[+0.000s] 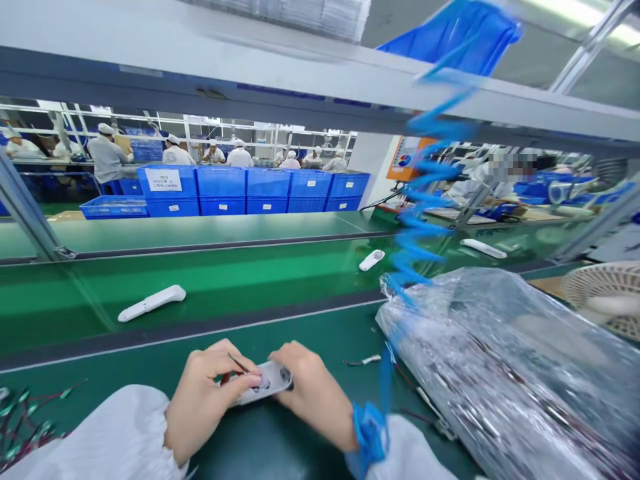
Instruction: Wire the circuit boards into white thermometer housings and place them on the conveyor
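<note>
A white plastic housing half is held low over the green bench, its hollow side up. My right hand is closed round its far right end; a blue band is round that wrist. My left hand is closed at the other end, with thumb and fingertips pinched over a small round part in the hollow. Thin dark wires stick out between the left fingers. How that part sits in the housing is hidden by the fingertips.
A clear plastic bag of wired parts lies at the right, beside a loose wire. Wired pieces lie at the lower left. White housings rest on the green conveyor. A coiled blue cord hangs at right. People work beyond blue bins.
</note>
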{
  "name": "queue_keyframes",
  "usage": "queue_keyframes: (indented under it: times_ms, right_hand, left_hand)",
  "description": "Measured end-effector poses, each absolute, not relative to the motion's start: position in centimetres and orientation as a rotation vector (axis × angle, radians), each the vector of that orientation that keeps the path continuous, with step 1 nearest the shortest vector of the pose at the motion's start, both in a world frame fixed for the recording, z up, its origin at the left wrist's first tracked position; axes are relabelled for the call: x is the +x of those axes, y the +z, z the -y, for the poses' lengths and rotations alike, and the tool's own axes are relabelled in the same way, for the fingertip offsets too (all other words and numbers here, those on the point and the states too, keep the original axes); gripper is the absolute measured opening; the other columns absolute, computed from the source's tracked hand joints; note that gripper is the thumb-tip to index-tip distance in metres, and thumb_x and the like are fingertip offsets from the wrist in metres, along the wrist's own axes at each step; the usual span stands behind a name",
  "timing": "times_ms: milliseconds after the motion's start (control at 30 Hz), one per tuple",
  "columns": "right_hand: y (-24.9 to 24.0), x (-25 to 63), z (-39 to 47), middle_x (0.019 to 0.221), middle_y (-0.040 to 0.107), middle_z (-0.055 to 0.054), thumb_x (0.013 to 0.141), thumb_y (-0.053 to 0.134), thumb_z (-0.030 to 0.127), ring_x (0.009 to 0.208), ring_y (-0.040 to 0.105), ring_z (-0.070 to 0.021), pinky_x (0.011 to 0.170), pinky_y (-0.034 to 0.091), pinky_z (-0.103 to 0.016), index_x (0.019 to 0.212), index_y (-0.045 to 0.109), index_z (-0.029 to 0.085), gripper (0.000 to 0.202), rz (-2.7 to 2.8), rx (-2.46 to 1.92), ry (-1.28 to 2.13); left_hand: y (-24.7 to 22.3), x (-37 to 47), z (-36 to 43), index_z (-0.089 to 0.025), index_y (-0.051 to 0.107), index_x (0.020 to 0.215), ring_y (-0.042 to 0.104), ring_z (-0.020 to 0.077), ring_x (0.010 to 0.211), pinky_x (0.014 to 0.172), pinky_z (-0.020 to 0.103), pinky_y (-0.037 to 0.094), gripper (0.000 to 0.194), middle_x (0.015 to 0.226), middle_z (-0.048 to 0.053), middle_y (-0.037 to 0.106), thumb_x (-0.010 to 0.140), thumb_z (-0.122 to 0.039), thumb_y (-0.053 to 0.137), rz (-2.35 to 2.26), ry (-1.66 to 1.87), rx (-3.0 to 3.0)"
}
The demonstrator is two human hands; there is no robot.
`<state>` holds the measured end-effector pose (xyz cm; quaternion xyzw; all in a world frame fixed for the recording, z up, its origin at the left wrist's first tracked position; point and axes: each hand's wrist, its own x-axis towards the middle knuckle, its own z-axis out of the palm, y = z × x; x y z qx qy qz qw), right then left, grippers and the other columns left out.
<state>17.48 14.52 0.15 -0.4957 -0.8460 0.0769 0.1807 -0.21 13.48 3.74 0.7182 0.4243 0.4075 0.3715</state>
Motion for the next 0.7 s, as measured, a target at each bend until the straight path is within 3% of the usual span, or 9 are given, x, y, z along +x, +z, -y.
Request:
queue_keyframes:
  times_ms: [200, 400, 700]
  right_hand:
    - [-1.4, 14.1, -8.1, 0.068, 0.058, -0.001, 0.065, 0.059, 0.013, 0.065, 0.051, -0.0160, 0.056, 0.040, -0.025, 0.069, 0.055, 0.017, 0.007, 2.171, -1.392, 0.553]
    - [-3.1, 14.3, -7.7, 0.073, 0.060, -0.003, 0.069, 0.058, 0.013, 0.070, 0.053, -0.0172, 0.061, 0.043, -0.029, 0.077, 0.056, 0.017, 0.009, 2.063, -1.342, 0.630]
    - [-3.5, 15.0, -7.7, 0.079, 0.062, -0.003, 0.067, 0.062, 0.015, 0.073, 0.056, -0.0176, 0.063, 0.047, -0.029, 0.084, 0.057, 0.020, 0.018, 2.034, -1.278, 0.669]
  left_hand:
    - [0.0, -0.2, -9.8, -0.018, 0.068, 0.060, 0.060, 0.0137, 0.058, 0.056, 0.022, 0.045, 0.017, 0.065, 0.001, 0.070, 0.069, -0.008, 0.058, -1.032, 0.939, 1.927]
    - [-2.8, 0.2, -8.7, -0.015, 0.070, 0.066, 0.062, 0.0145, 0.056, 0.054, 0.021, 0.047, 0.016, 0.063, 0.004, 0.070, 0.070, -0.006, 0.057, -1.025, 0.976, 1.948]
    - [-3.3, 0.7, -8.6, -0.013, 0.069, 0.067, 0.063, 0.0150, 0.057, 0.054, 0.021, 0.049, 0.016, 0.063, 0.005, 0.069, 0.073, -0.010, 0.055, -1.028, 1.062, 1.997]
